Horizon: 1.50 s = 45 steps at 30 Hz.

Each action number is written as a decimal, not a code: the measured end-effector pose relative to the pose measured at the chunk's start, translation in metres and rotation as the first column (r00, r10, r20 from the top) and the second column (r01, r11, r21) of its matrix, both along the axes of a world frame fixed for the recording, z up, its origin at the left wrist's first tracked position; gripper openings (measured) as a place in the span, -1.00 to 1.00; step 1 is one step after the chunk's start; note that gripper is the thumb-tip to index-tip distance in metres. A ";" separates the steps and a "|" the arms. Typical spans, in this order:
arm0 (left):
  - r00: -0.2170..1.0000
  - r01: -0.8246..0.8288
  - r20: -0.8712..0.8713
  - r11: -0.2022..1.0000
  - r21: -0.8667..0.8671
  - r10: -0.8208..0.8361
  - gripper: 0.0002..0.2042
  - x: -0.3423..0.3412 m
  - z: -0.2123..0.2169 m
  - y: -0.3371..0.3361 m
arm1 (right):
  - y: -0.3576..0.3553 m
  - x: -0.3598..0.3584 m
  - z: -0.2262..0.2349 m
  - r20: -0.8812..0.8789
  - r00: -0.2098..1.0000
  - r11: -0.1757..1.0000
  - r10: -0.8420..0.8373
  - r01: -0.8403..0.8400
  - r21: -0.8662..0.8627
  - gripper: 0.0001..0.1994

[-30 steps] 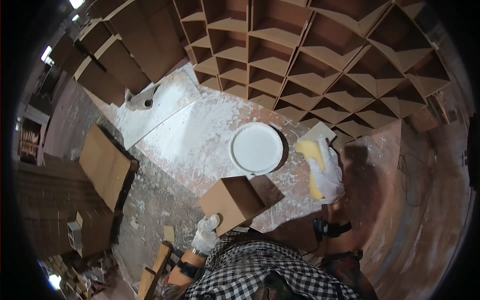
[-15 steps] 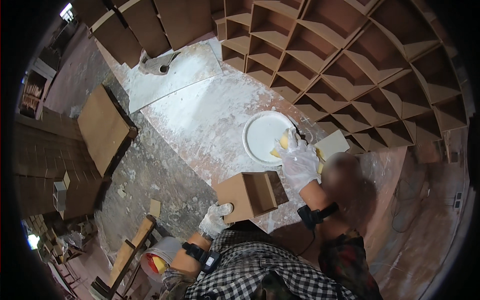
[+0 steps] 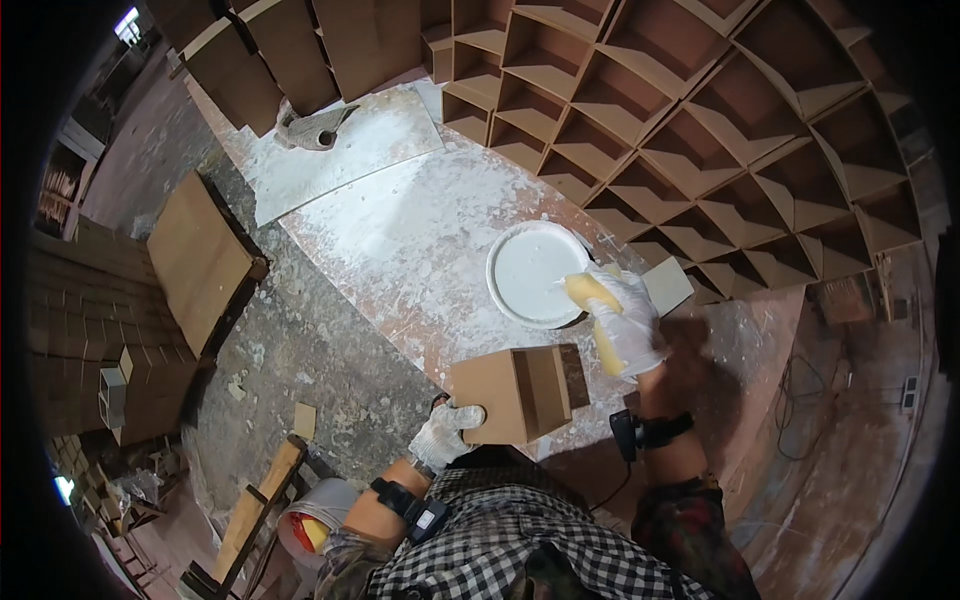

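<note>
Brown, board-sided box (image 3: 490, 396) in the left hand (image 3: 447, 433), curved yellow foam sponge (image 3: 594, 303) in the right hand (image 3: 628, 325)

Both hands wear white gloves and grip. The box sits just right of the left hand, whose thumb lies over its near left side; the sponge lies along the right hand's left side, its tip at the right rim of a round white tub (image 3: 491, 277) of white liquid, on a white-smeared bench (image 3: 395, 250).

The left fingers are hidden behind the box, and the right hand covers part of the sponge. Whether the box touches the bench, or the sponge tip the liquid, I cannot tell.

The box is plain and matt, its open side facing right onto a shadowed inside. The sponge looks soft and pale at its tip.
</note>
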<state>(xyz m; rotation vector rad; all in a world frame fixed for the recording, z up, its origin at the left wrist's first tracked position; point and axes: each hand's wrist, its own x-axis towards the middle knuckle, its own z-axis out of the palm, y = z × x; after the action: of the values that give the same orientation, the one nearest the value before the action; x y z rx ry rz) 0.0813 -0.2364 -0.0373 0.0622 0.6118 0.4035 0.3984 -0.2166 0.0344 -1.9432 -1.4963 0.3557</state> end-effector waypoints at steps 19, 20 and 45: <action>0.998 0.025 0.049 0.999 0.042 -0.027 -0.45 -0.005 -0.019 0.004 | -0.089 -0.100 0.058 0.418 0.904 0.988 0.093 -0.030 -0.154 -0.52; 0.998 0.035 0.047 0.998 0.045 -0.037 -0.44 -0.007 -0.020 0.005 | -0.088 -0.113 0.058 0.447 0.890 0.980 0.091 0.000 -0.200 -0.51; 0.998 0.056 -0.019 0.998 0.025 -0.056 -0.42 -0.008 -0.017 0.006 | -0.103 -0.134 0.047 0.659 0.719 0.894 0.222 0.120 -0.431 -0.61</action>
<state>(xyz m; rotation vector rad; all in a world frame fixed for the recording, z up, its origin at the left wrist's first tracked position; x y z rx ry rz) 0.0732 -0.2308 -0.0540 0.1071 0.6216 0.3567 0.2645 -0.3198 0.0810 -2.5922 -2.0894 -0.0532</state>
